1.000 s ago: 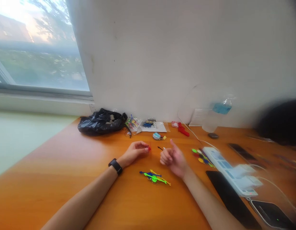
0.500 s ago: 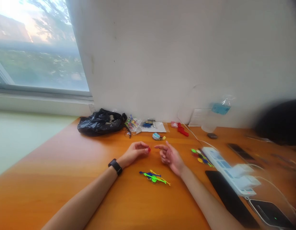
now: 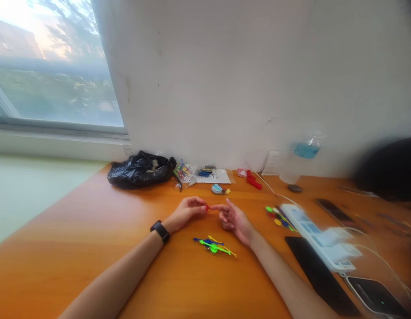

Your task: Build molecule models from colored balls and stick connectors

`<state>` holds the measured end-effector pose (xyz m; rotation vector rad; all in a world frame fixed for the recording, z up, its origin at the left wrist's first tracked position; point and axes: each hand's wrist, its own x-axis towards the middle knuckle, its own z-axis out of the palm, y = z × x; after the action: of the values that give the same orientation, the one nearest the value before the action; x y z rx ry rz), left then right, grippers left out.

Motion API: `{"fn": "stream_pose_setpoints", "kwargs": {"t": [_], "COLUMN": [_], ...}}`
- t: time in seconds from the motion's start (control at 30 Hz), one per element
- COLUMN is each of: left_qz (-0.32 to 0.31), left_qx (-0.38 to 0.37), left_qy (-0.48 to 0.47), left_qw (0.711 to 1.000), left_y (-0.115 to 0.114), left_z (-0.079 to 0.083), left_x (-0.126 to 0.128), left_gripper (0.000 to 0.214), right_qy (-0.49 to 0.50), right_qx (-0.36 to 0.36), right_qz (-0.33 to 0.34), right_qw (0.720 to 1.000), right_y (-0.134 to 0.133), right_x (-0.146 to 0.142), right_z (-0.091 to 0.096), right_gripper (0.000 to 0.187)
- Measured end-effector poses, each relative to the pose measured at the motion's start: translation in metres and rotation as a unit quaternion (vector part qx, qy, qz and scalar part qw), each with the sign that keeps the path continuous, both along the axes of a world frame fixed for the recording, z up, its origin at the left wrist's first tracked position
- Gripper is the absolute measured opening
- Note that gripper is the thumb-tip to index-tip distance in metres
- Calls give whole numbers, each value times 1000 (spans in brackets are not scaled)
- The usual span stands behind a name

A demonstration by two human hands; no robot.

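Note:
My left hand (image 3: 187, 212), with a black watch on the wrist, rests on the orange table (image 3: 92, 248) and pinches a small red piece (image 3: 207, 207) at its fingertips. My right hand (image 3: 233, 217) lies just to the right, forefinger and thumb stretched out so that their tips touch the red piece. In front of both hands lies a small assembly of blue, green and yellow plastic sticks (image 3: 213, 245). A heap of loose coloured plastic parts (image 3: 277, 217) lies to the right of my right hand.
Along the wall lie a black plastic bag (image 3: 140, 169), clear packets of coloured parts (image 3: 185, 172), a red part (image 3: 253, 180) and a water bottle (image 3: 300, 161). A white power strip (image 3: 320, 237) and dark phones (image 3: 374, 297) occupy the right side.
My right hand has moved left from a thumb-up pose to meet the left hand at the red piece. My left hand has stayed put.

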<state>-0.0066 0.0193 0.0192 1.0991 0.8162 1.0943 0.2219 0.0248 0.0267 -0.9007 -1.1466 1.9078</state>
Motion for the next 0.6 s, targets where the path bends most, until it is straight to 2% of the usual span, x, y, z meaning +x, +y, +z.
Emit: {"fn": "stream_pose_setpoints", "kwargs": {"t": [0.6], "left_qz": [1], "left_qx": [-1], "left_qy": [-9], "left_qw": [1000], "left_y": [1], "left_z": [-3], "left_x": [0], "left_gripper": [42], "right_qy": [-10], "right_qx": [-1], "right_qz": [-5], "right_qw": [1000], "right_y": [-3], "right_x": [-1], "right_z": [4], "right_gripper": [55]}}
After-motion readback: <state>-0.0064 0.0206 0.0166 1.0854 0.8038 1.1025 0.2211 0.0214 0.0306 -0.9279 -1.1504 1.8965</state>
